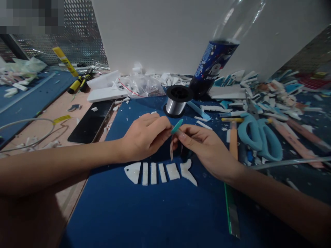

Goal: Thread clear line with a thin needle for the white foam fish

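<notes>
My left hand and my right hand meet above a blue mat, fingers closed. Between their fingertips is a small flat teal piece, seen nearly edge-on. My right thumb and fingers pinch near it. What else the left fingers grip is hidden behind the knuckles. Just below the hands, white cut pieces lie in a row shaped like a fish: a head with an eye hole, several strips and a forked tail. Behind the hands stands a spool of clear line with black rims.
A Pepsi bottle stands behind the spool. Light-blue scissors, a green-edged ruler and white and blue offcuts lie to the right. Leftward are a black phone, yellow-black pliers and a clear plastic bag.
</notes>
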{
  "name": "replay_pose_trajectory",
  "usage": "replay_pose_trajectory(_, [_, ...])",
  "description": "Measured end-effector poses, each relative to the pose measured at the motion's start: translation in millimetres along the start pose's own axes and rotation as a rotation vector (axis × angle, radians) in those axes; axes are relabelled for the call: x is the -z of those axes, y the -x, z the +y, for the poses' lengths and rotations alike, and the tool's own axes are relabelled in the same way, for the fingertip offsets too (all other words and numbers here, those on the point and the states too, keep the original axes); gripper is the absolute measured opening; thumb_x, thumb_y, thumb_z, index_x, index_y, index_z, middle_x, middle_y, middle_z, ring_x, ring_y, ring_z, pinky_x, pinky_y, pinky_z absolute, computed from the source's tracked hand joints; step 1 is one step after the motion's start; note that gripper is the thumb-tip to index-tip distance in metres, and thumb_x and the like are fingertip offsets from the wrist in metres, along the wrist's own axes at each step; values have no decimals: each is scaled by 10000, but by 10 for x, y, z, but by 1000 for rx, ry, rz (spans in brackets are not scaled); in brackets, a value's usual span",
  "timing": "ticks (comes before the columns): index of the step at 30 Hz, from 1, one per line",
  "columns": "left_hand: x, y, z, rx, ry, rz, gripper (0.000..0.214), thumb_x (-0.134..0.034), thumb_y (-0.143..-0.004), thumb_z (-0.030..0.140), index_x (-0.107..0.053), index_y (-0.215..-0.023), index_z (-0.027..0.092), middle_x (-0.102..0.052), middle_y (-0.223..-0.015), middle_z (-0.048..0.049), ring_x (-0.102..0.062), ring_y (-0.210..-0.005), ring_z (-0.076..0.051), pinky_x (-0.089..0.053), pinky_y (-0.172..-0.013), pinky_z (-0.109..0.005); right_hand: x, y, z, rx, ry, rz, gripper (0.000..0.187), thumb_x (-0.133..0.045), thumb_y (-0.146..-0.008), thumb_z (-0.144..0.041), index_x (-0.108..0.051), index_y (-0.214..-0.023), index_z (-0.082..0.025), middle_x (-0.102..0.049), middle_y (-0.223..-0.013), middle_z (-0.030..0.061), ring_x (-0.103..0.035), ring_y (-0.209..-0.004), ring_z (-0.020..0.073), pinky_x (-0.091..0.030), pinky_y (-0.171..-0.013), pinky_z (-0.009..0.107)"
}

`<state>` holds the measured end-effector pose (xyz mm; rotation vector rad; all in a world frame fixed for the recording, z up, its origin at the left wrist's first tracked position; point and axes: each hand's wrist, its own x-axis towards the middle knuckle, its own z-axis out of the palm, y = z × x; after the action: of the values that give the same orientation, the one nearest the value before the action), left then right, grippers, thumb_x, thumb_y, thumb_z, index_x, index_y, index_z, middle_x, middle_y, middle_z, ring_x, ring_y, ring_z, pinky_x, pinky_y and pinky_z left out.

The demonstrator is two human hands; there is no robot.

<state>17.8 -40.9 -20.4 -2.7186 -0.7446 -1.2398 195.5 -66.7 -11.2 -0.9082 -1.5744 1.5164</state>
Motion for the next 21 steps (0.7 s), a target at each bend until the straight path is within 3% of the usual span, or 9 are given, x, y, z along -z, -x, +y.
replay_pose_trajectory(3, [-1,1,-11,19,18,-7,178,-394,-892,130,-400,-721,179,-475,-584,28,-385,-534,-90,-341,-535,-214,0,5,7,23,103,89,197,-489,-906,-304,-619,-789,-214,-616,-798,7,-585,-775,126,-460,-721,254])
replay_pose_trajectory(6, [0,-1,-27,63,4,-14,173,-397,-887,127,-403,-721,177,-464,-589,27,-400,-545,-89,-336,-520,-203,14,12,33,25,215,283,228,-434,-920,-371,-605,-852,-237,-601,-897,22,-567,-886,159,-444,-806,303])
replay_pose_trajectory(10, [1,-5,-44,131,-66,-71,174,-391,-876,130,-405,-709,177,-448,-582,20,-398,-532,-98,-321,-492,-211,43,16,25,-112,483,516,213,-509,-860,-433,-536,-892,-223,-559,-868,50,-554,-798,191,-465,-674,328])
replay_pose_trajectory(17, [0,-11,-62,206,-129,-175,166,-391,-865,129,-427,-708,171,-460,-584,10,-418,-534,-105,-318,-492,-217,122,-20,-250,-373,816,472,189,-529,-822,-364,-483,-916,-207,-577,-849,69,-572,-737,226,-449,-603,375])
replay_pose_trajectory(21, [-13,-3,-68,204,-160,-230,189,-370,-886,154,-452,-715,160,-470,-589,2,-435,-546,-113,-326,-502,-224,186,-13,-339,-562,929,327,188,-514,-821,-389,-502,-843,-203,-603,-772,68,-586,-740,254,-448,-604,400])
